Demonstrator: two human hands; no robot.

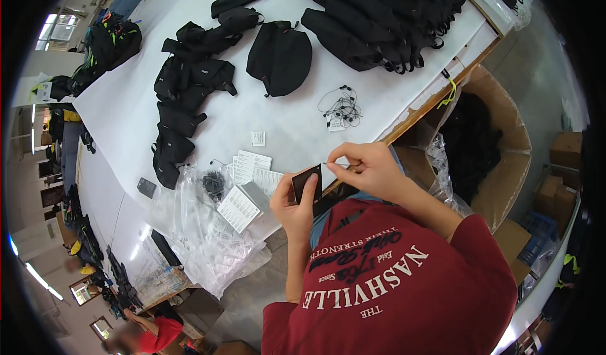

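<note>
My left hand is closed on a dark rectangular hang tag, with the thumb lying across its face. Beside the tag's upper right corner, the thumb and forefinger of my right hand are pinched together. Something thin and pale shows at those fingertips, too small to name. Just left of my left hand sits a stack of white printed cards, with more printed cards spread behind it. Farther back on the table lies a tangle of black tag strings.
Black bags lie along the white table, with a large pile of them at the back right. Clear plastic bags hang over the front edge. A phone lies at left. An open cardboard box stands at right.
</note>
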